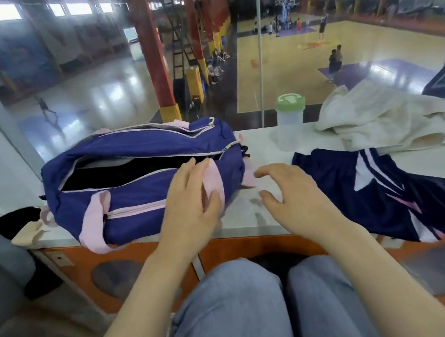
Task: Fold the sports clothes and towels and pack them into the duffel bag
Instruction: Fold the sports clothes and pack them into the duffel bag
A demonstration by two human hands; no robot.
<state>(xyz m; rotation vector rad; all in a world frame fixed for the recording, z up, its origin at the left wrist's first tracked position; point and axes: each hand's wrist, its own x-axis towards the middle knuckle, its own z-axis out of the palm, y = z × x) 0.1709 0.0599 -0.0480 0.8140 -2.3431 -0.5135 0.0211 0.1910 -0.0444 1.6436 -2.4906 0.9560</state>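
Head view: my left hand (191, 200) lies flat, fingers straight, on the near side of the duffel bag (140, 180), over one of its pink straps. My right hand (290, 189) hovers just beside the bag above the white tabletop (246, 208), fingers spread and loosely bent, gripping nothing. The bag, purple with pink trim, sits unzipped with something dark inside. I can read no brand or writing on it. Right of my hands lie navy shorts (380, 194) with white and pink stripes, a crumpled white towel (384, 116) beyond them, and a green-lidded bottle (290, 110) by the glass. Behind the glass is a basketball hall with wooden courts.
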